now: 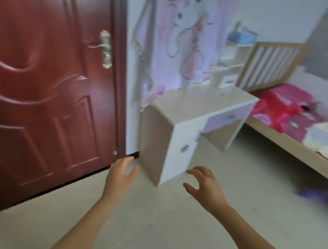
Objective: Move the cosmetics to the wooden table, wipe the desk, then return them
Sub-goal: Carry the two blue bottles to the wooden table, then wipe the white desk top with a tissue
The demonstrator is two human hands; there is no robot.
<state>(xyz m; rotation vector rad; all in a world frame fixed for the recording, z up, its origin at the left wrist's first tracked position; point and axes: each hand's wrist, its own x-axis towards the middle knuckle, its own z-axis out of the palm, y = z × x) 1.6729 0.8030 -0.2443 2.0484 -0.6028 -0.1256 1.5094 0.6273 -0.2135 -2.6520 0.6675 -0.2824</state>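
Since the desk (198, 105) top is showing bare and 2 hands are carrying nothing, the step in hand is reading as a gap between stages. My guess: the cosmetics are already off the desk, with the wipe or the return pending. Which of the 2, cannot tell.

- No cloth is showing anywhere, and no wooden table is coming into view.
- Cosmetics: none is showing plainly. Small blurred items are sitting on the shelf unit (232, 56) at the desk's back, too smeared to name.
- Left hand (119, 175): out front, fingers spread and loosely bent, gripping nothing.
- Right hand (205, 184): the same, fingers splayed and slightly clawed, touching nothing.
- Next move is probably calling for closing on the desk and fetching either a cloth or the cosmetics from out of frame.

Surface and room, big to small:
- Pale floor (167, 227) is running under everything.
- Red panelled door (40, 89) is standing at left, just beside the desk.
- Bed (280, 137) with pink bedding is lying at right.
- Pink cartoon hanging (189, 35) is covering the wall behind the desk.
- Desk is showing 1 lavender drawer (227, 117) and 1 white cupboard door (181, 146).
- Blue box (241, 36) is topping the shelf unit.
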